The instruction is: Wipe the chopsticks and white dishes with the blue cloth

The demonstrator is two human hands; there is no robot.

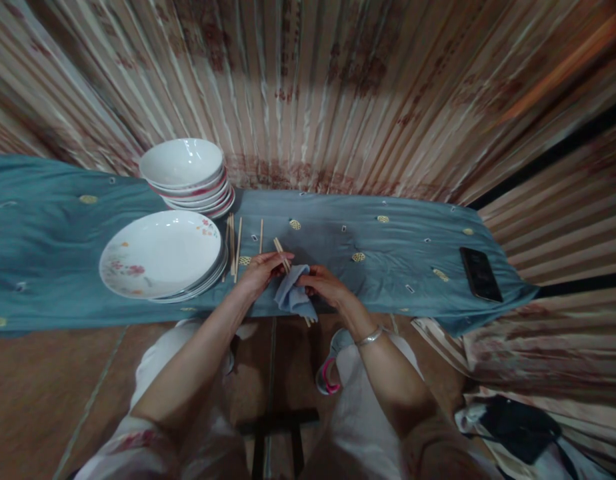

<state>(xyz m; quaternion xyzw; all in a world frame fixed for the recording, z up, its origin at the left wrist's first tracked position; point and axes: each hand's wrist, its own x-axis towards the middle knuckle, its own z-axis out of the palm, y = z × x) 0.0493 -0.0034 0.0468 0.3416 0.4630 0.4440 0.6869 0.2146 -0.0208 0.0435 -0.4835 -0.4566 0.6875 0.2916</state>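
Note:
My left hand (pixel 261 269) pinches a pair of wooden chopsticks (pixel 283 255) that slant across the near edge of the table. My right hand (pixel 324 282) is closed on a small grey-blue cloth (pixel 293 297) wrapped around the same chopsticks, whose lower tips poke out below the cloth. Several more chopsticks (pixel 235 245) lie on the blue tablecloth (pixel 378 253) just left of my hands.
A stack of flat floral plates (pixel 161 257) sits at the left, with a stack of white bowls (pixel 188 173) behind it. A black phone (pixel 481 273) lies near the right end. Striped curtains hang behind. My knees and shoes are below the table edge.

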